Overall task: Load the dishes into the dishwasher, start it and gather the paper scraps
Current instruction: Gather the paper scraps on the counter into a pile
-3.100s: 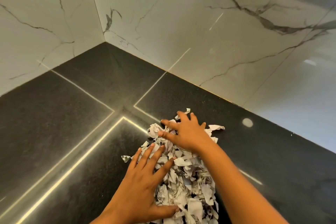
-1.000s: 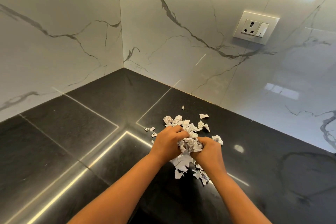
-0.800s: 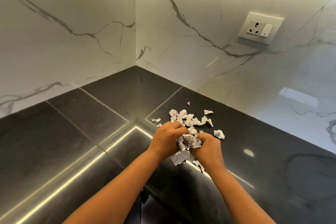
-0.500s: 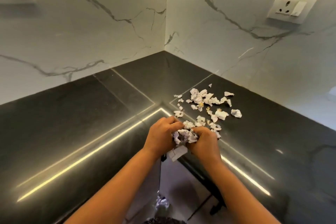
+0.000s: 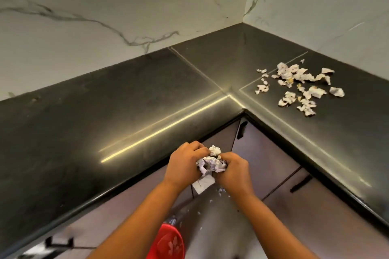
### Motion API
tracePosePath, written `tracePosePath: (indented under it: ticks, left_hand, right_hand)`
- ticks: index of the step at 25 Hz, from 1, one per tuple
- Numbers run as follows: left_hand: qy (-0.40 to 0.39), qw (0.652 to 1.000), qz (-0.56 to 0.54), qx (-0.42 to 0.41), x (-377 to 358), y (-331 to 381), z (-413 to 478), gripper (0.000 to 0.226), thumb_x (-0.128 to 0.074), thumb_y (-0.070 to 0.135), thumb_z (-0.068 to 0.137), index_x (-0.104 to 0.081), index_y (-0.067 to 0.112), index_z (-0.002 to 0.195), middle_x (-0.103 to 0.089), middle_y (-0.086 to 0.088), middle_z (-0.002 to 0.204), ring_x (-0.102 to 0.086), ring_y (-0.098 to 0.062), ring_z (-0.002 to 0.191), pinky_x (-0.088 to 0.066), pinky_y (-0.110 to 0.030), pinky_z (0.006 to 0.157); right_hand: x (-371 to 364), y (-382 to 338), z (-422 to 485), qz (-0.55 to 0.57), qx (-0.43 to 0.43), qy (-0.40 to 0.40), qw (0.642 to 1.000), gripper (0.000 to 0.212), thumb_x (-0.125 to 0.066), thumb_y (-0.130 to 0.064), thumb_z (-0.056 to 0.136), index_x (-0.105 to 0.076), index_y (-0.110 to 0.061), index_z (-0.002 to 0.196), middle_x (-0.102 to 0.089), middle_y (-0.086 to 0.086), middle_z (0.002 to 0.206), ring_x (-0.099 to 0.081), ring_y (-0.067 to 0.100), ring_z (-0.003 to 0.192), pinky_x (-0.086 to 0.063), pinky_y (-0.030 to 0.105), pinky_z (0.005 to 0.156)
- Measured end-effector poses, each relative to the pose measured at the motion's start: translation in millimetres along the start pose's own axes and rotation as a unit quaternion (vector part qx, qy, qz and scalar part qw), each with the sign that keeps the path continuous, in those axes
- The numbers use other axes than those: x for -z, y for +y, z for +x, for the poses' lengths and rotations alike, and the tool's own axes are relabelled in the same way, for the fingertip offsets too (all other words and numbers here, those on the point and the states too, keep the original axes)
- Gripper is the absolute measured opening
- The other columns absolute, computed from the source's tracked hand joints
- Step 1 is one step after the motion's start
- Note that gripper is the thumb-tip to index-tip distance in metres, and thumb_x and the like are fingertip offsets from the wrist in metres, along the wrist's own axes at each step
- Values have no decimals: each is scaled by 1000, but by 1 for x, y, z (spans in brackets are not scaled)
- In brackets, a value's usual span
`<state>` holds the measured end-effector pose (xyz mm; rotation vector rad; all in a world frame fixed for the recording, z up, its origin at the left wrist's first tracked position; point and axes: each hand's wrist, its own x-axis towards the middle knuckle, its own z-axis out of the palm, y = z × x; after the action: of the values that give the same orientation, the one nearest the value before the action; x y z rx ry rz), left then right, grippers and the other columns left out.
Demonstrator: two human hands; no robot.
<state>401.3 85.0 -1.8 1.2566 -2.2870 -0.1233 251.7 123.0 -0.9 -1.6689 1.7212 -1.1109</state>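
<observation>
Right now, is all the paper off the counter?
No, many scraps lie on the counter; the left hand and right hand grip only a wad.

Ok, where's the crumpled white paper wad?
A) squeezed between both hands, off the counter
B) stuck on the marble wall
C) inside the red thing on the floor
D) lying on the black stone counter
A: the left hand and right hand grip the crumpled white paper wad in front of the brown cabinet doors, past the black stone counter edge.
</observation>
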Motion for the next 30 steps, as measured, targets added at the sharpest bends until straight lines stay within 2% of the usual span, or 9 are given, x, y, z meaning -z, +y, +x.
tracePosePath:
  ticks: [6, 10, 14, 17, 19, 21, 23, 26, 30]
  left_hand:
    - [-43, 998, 0, 50, 21, -41, -129, 12, -61, 37, 73, -62, 29, 82, -62, 8, 82, -55, -19, 62, -43, -24, 46]
    - [-72, 994, -3, 87, 23, -62, -194, 17, -53, 42, 75, -63, 29, 80, -61, 8, 77, -55, -17, 62, -41, -23, 45]
    - [-90, 987, -4, 132, -16, -86, -248, 25, -51, 42, 75, -70, 27, 79, -65, 7, 78, -60, -14, 63, -47, -21, 48]
    - [-104, 979, -1, 178, -72, -114, -286, 21, -64, 35, 64, -72, 27, 82, -67, 8, 79, -62, -16, 62, -48, -21, 49]
    - [-128, 969, -6, 213, -122, -137, -312, 30, -71, 24, 52, -71, 28, 82, -67, 7, 79, -63, -19, 60, -49, -22, 49]
    - [-145, 960, -7, 239, -169, -155, -334, 31, -66, 24, 52, -70, 28, 82, -66, 5, 78, -62, -23, 60, -49, -24, 48]
    - [-148, 953, -6, 265, -213, -169, -356, 32, -56, 28, 57, -70, 27, 86, -66, 2, 82, -63, -27, 66, -49, -27, 52]
    - [-196, 919, -10, 342, -263, -183, -384, 39, -61, 18, 71, -66, 25, 109, -62, -5, 108, -58, -32, 95, -47, -34, 76]
    - [-208, 885, -99, 404, -308, -199, -406, 51, -68, 18, 69, -60, 14, 119, -60, -13, 117, -56, -36, 108, -44, -43, 94]
  right_hand:
    - [-91, -25, -97, 30, -55, -41, 997, 18, -82, -15, 65, -74, -16, 81, -62, -9, 71, -57, 4, 66, -45, 13, 60]
    - [-145, -23, -147, 59, -107, -57, 991, 18, -82, -12, 65, -73, -17, 80, -60, -12, 72, -57, -6, 66, -38, 2, 60]
    - [-196, 13, -180, 56, -153, -116, 980, 15, -78, -16, 71, -72, -20, 84, -53, -22, 72, -55, -11, 67, -36, -2, 60]
    - [-243, 58, -195, 38, -159, -129, 978, 20, -77, -9, 70, -73, -15, 88, -55, -27, 71, -53, -14, 64, -35, -6, 64]
    - [-280, 95, -206, 4, -149, -104, 983, 17, -79, -4, 66, -73, -12, 80, -68, -11, 70, -56, -6, 66, -30, -6, 68]
    - [-316, 138, -216, -18, -150, -79, 985, 15, -80, -3, 63, -73, -13, 72, -71, 5, 69, -57, 7, 75, -30, -1, 66]
    - [-349, 184, -228, -30, -175, -89, 980, 14, -79, -4, 64, -72, -13, 72, -71, 8, 72, -61, 15, 64, -32, 9, 62]
    - [-392, 243, -248, -62, -164, -126, 976, 18, -76, -1, 63, -71, -6, 79, -71, 16, 77, -66, 31, 70, -38, 23, 66]
    - [-419, 292, -263, -73, -176, -184, 964, 40, -74, -7, 68, -65, -5, 107, -66, 19, 101, -60, 34, 98, -44, 31, 83]
